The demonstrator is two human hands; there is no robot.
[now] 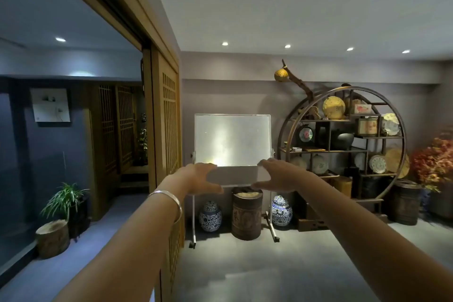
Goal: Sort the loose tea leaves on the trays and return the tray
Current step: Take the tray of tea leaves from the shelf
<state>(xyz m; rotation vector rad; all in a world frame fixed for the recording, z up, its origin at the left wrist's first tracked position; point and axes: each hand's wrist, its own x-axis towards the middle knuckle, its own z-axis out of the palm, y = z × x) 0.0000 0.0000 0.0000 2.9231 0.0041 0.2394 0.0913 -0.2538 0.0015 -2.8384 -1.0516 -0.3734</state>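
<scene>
One flat, pale grey rectangular tray [232, 176] is held out at arm's length in front of the person, level with the lower edge of the whiteboard behind it; its smooth underside faces the camera, and whatever lies on top cannot be seen. Two bare hands carry it. The left hand [196, 178] grasps the tray's left short edge, fingers curled over the top and thumb hooked beneath. The right hand [277, 175] clamps the right short edge the same way. Both arms are stretched nearly straight forward, and one thin silver metal bangle [171, 200] circles the left wrist.

Behind the tray stands one glossy whiteboard on a wheeled metal frame [232, 140]. On the grey floor beneath it sit two blue-and-white porcelain jars [210, 216], round-bellied and lidded, flanking one brown cylindrical wooden canister [247, 216]. To the right rises one large circular dark-wood display shelf [343, 142], stacked with round plates, a dark pot and small boxes. Further right is a spray of red-orange leaves [435, 162]. To the left, a carved lattice wooden sliding door [169, 130] stands upright, and beyond it one spiky green potted plant [66, 200] stands beside one rough tree-stump block [52, 238]. Five small round ceiling lights glow overhead.
</scene>
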